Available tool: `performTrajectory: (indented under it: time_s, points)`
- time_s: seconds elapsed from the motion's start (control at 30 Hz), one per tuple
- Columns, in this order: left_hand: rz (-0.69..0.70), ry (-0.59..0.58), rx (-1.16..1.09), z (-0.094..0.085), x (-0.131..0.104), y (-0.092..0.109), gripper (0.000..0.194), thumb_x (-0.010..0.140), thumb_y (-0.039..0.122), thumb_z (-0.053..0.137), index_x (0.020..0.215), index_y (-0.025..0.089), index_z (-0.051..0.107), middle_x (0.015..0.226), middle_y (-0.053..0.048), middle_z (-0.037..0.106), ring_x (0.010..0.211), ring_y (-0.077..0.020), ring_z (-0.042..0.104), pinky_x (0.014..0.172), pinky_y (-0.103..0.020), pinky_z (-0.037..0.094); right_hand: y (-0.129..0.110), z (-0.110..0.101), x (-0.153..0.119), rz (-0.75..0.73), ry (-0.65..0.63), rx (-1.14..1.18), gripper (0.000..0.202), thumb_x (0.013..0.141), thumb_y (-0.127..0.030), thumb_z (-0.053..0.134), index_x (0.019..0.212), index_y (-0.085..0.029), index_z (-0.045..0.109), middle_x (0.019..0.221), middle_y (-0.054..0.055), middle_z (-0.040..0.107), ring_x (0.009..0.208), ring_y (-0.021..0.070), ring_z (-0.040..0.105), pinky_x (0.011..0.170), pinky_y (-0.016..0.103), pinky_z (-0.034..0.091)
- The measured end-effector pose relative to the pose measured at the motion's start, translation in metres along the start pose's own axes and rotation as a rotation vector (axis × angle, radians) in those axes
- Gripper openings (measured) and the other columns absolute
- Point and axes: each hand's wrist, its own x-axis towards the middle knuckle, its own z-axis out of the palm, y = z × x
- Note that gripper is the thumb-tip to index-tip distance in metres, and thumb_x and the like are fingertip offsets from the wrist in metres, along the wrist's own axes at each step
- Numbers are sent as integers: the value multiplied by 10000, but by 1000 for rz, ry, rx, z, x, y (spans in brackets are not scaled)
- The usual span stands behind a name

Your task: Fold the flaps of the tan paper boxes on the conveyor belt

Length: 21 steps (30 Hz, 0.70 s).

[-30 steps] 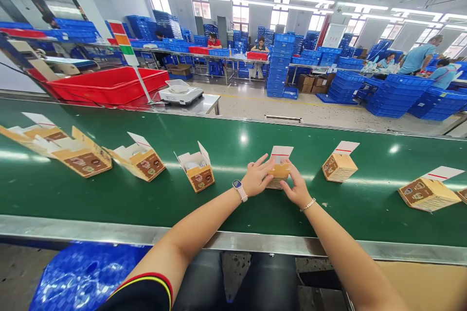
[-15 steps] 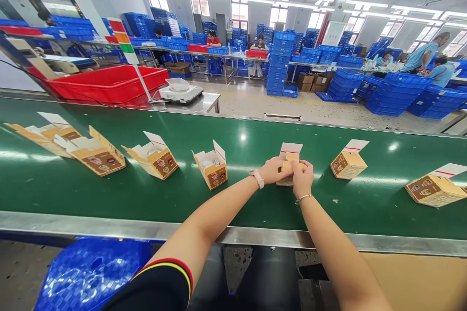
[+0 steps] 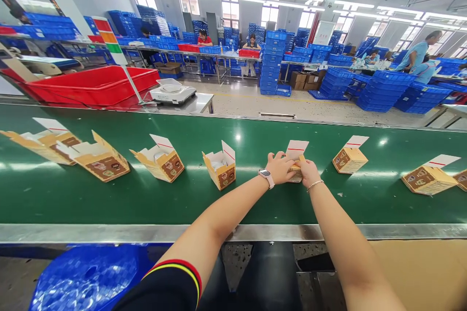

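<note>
- Resting the left hand (image 3: 280,170) against the left side and top of a printed cardboard carton (image 3: 296,178), fingers bent and partly spread; cannot tell how firmly gripping.
- Grasping the right side of the carton with the right hand (image 3: 310,173), fingers curled in, fingertips partly hidden.
- Sitting on a green conveyor belt (image 3: 277,209), between both hands, with a white, red-striped flap (image 3: 297,149) raised at the back.
- Wearing a smartwatch (image 3: 265,173) on the left wrist and a bracelet (image 3: 314,185) on the right.
- To the left along the belt: an open-topped carton (image 3: 220,170) near the left forearm, then three more open cartons (image 3: 160,160), the farthest two overlapping in view.
- To the right: two cartons with tan tops folded down (image 3: 349,160) and white flaps raised, plus another cut off by the view's edge.
- Beyond the belt, at left: a red plastic bin (image 3: 80,95), a red-orange-green marked post (image 3: 109,41), and a white scale (image 3: 172,93) on a metal surface (image 3: 202,103).
- Farther back: stacked blue crates (image 3: 272,63) and several seated or standing co-workers (image 3: 414,56).
</note>
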Motion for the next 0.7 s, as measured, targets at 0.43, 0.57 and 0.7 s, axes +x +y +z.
performTrajectory:
  time_s: [0.43,0.57,0.7]
  points:
    - [-336,1118,-307,-61,-117,-72,679,783,598,543,1298,191,373,1366,-185,428,1282,-309,411,1006,-482,375,4,15,-108,-1269,-47,-513,513,882,-352,466,1352,-241,293,1371,168,361,1319,318,369,1048,553,366]
    - [-563,733,-813,-71,-118,-95,621,838,651,363,1181,160,529,1224,-173,597,1108,-275,578,905,-436,478,10,57,-124,-1288,-440,-527,640,888,-339,450,1463,-226,193,1458,155,359,1389,314,283,1079,556,325]
    - [-291,432,-778,-62,-120,-95,572,791,633,499,1126,187,625,1250,-127,621,1187,-276,544,1019,-434,423,17,79,-110,-1121,-498,-510,613,874,-408,460,1435,-196,329,1452,158,396,1401,330,254,1074,608,280]
